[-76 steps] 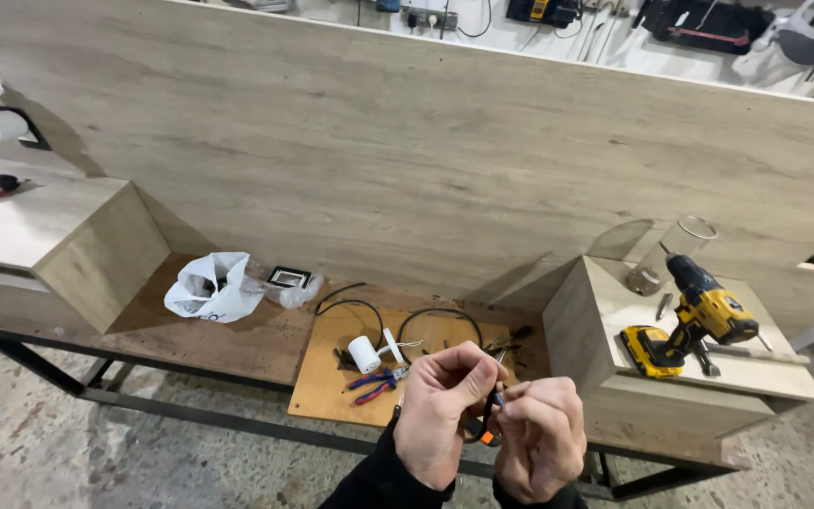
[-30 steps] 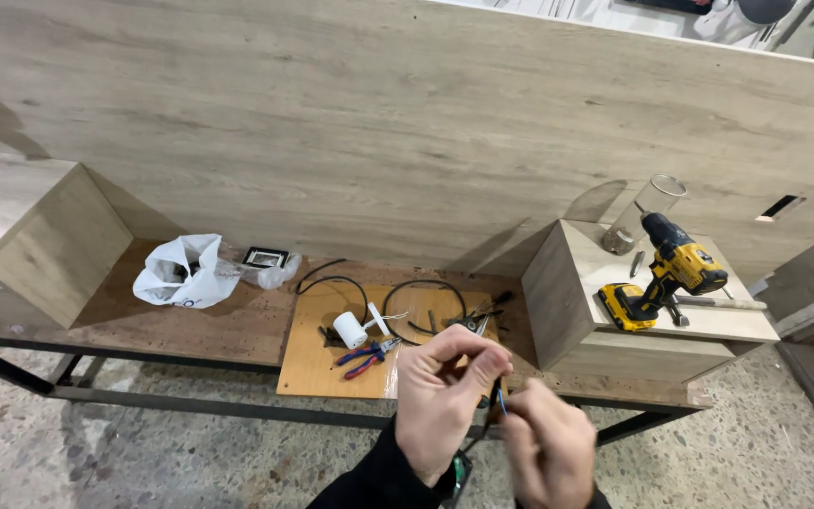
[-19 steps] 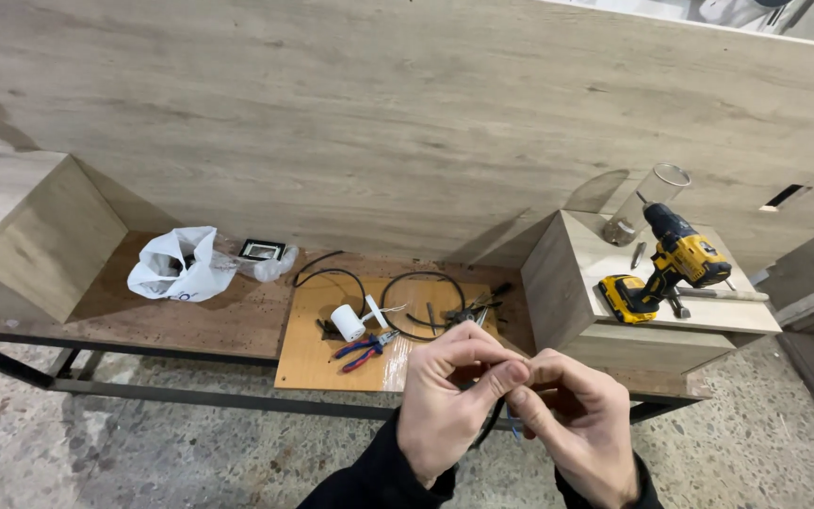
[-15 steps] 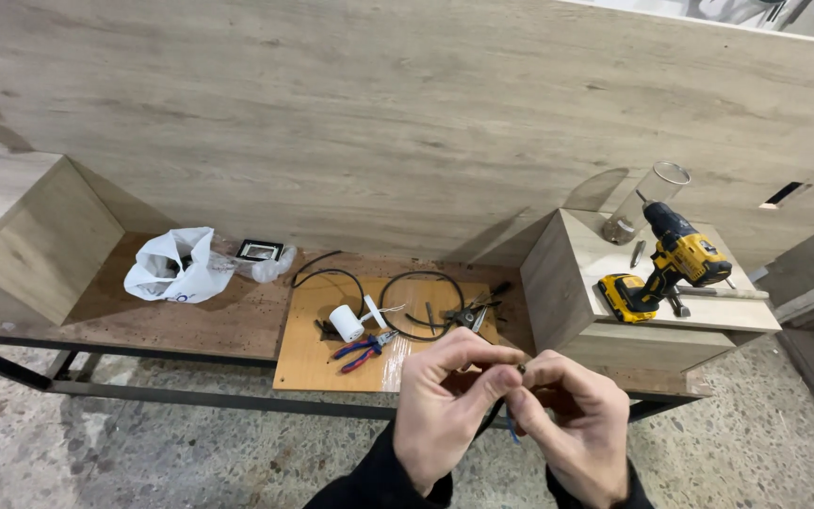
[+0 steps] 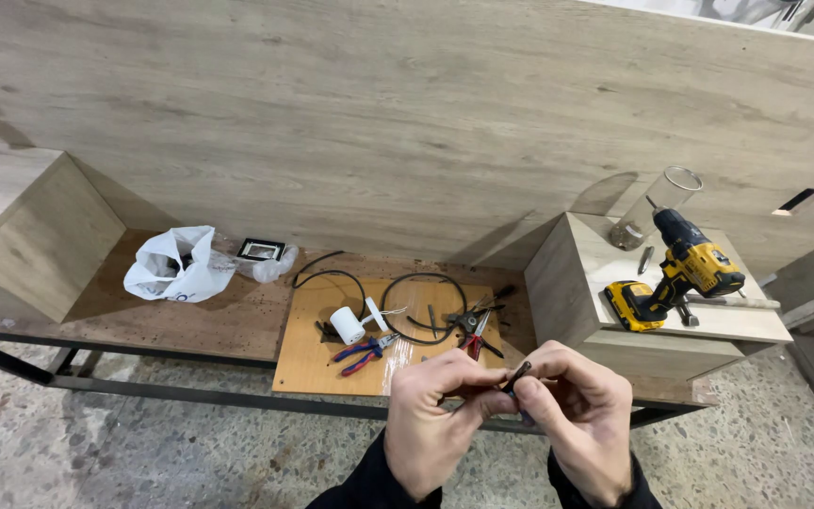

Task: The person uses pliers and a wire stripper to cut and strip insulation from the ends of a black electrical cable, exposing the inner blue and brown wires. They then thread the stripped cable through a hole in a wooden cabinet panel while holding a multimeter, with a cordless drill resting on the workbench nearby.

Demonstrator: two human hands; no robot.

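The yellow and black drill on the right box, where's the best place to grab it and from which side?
Take the drill by its black handle, between the yellow battery base and the body, coming from above. It lies on its side on the box top, so the handle is exposed, with loose bits close by.

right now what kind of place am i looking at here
Most likely a carpentry or furniture-fitting workshop. A yellow and black cordless drill sits on a wooden box, pliers and black cable lie on a low board bench, and large wood-grain panels stand behind.
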